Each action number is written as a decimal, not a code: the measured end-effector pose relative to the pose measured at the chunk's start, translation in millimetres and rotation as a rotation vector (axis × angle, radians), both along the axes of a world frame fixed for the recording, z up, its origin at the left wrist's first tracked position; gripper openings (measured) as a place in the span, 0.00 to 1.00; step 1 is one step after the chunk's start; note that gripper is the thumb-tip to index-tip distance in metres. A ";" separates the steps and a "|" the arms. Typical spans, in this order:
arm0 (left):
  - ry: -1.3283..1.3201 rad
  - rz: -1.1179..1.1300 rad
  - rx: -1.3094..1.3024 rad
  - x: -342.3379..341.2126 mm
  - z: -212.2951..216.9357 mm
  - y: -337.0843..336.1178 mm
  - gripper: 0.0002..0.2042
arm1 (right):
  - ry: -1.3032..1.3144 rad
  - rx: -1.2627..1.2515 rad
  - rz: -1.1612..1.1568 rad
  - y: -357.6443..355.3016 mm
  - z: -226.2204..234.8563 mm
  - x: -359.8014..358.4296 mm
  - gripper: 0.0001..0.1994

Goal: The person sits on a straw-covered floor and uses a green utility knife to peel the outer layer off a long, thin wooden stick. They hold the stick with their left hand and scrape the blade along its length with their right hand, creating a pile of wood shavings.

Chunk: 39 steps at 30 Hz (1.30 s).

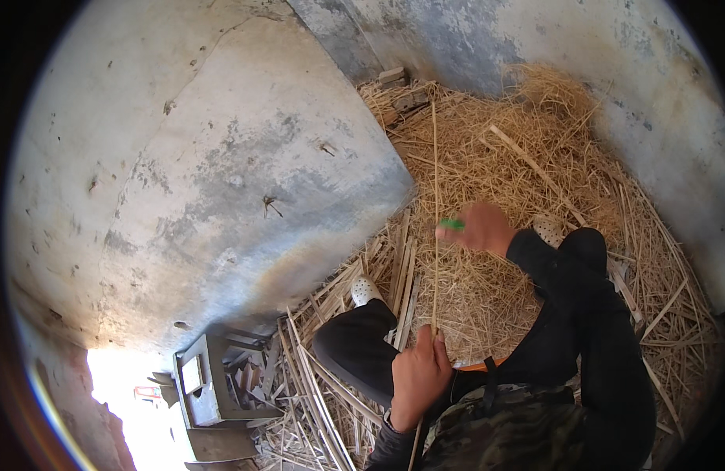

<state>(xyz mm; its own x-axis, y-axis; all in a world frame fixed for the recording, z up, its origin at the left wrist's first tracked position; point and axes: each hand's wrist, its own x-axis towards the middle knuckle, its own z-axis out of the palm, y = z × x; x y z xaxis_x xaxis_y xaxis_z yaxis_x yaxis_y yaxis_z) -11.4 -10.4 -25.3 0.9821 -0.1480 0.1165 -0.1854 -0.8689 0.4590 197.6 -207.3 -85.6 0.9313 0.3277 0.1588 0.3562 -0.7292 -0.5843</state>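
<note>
Reed stalk, long, pale: gripped low in closed left hand, held taut; right hand closed on green-handled tool, best drawn steadily along it.

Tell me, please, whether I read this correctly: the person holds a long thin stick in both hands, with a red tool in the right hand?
Not quite: in the head view the tool in the right hand is green, not red. The left hand does grip the long thin stick.

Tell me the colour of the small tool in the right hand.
Bright green tool, gripped by the right hand; head view.
</note>
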 end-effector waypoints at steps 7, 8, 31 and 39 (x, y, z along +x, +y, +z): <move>0.061 0.094 0.105 -4.9 4.2 6.4 0.06 | -0.194 -0.016 0.150 41.6 -28.0 -51.2 0.44; 0.072 0.077 0.103 -4.7 4.8 2.9 0.06 | -0.185 -0.013 0.151 43.3 -35.5 -58.4 0.43; -0.005 0.044 0.025 -3.1 -10.1 14.3 0.06 | -0.111 0.047 0.089 19.1 -27.2 -26.2 0.41; 0.170 0.009 -0.126 -18.1 10.3 4.5 0.05 | -0.013 0.011 -0.234 -18.1 -29.4 44.5 0.41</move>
<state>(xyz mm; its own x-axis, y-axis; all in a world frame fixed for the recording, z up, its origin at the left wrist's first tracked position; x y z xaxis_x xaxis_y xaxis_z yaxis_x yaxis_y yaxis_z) -29.5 -5.9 -15.0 0.9904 -0.1338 -0.0338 -0.0885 -0.8041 0.5879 242.1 -225.4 -115.0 0.9796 0.1016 0.1737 0.1860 -0.7866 -0.5888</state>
